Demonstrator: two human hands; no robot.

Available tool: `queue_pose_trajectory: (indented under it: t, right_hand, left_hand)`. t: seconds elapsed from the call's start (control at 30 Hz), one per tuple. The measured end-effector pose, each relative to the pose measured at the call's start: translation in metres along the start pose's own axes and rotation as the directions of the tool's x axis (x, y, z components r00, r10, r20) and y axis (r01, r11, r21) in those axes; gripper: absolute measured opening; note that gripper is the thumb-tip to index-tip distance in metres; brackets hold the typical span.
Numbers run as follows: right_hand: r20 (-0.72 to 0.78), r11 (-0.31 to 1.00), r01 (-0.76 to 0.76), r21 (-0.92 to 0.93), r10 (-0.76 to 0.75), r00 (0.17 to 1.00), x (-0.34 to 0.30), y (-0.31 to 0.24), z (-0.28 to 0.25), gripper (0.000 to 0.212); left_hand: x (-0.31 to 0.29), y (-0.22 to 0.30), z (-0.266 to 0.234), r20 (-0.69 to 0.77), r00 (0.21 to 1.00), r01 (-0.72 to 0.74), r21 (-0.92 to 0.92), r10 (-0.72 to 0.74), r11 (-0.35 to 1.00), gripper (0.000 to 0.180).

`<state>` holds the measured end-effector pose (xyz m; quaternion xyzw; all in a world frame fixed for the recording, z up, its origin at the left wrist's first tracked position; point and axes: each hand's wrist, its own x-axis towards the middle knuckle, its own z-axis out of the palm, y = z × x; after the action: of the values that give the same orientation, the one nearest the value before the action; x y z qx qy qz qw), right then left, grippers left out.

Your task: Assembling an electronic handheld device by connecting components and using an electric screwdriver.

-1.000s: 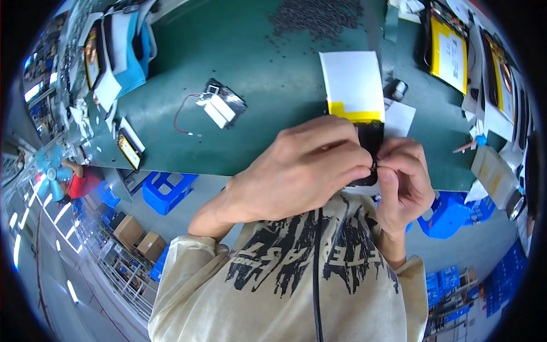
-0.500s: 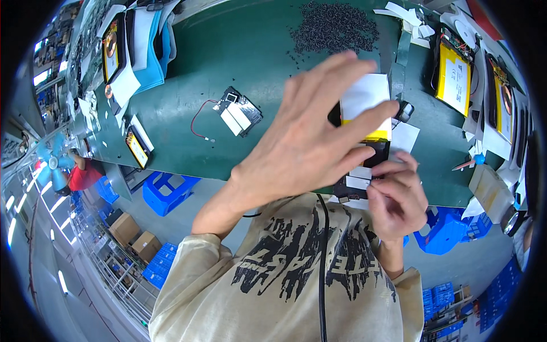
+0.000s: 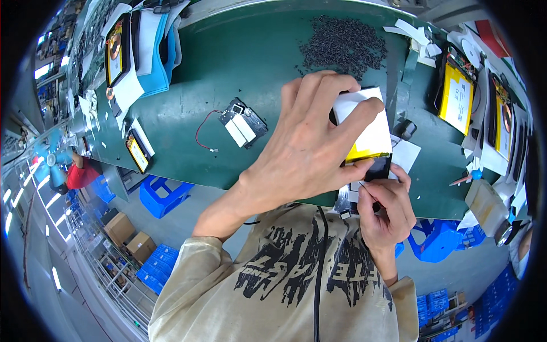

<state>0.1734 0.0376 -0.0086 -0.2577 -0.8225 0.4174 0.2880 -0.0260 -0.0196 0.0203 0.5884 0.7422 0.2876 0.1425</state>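
A flat battery pack (image 3: 370, 128) with a white face and a yellow band lies at the table's near edge. My left hand (image 3: 310, 134) is over its left side, fingers curled at the far end and thumb near the yellow band, gripping it. Just below the band is a dark section, then a circuit board (image 3: 343, 204) with white strips, partly covered by my hands. My right hand (image 3: 387, 211) is closed in a pinch at these strips. What sits between its fingertips is too small to make out. A white sheet (image 3: 405, 153) lies partly under the pack.
Left of my hands lies a circuit board with a red wire (image 3: 244, 125). Small black parts (image 3: 345, 45) are heaped at the far side. Battery assemblies (image 3: 456, 97) and papers line the right; a blue-wrapped stack (image 3: 156, 74) stands far left. A blue stool (image 3: 162, 196) stands below the table.
My left hand's spread fingers have curled onto the far end of the battery pack. My right hand has moved slightly down and left, still pinching at the strips. The view has shifted a little.
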Motion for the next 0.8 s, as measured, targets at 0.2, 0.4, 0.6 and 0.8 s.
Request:
queue_pose_trajectory:
  t: [0.2, 0.4, 0.6, 0.8]
  right_hand:
    - [-0.011, 1.000, 0.007, 0.003, -0.007, 1.000, -0.001, 0.002, -0.002, 0.019]
    - [-0.042, 0.997, -0.005, 0.075, 0.008, 0.999, -0.001, 0.003, -0.002, 0.017]
    - [-0.032, 0.998, -0.006, 0.063, 0.008, 0.999, 0.000, 0.003, -0.002, 0.016]
    - [-0.036, 0.998, -0.007, 0.063, 0.010, 0.999, -0.002, 0.004, -0.002, 0.016]
  left_hand:
    - [-0.014, 0.001, -0.024, -0.050, 0.997, 0.061, 0.039, -0.059, 0.997, 0.052]
    - [-0.058, -0.049, -0.087, -0.096, 0.942, 0.337, 0.290, -0.323, 0.896, 0.022]
    - [-0.067, -0.058, -0.081, -0.098, 0.952, 0.306, 0.248, -0.290, 0.919, 0.020]
    - [-0.070, -0.068, -0.076, -0.123, 0.976, 0.209, 0.291, -0.180, 0.934, 0.018]
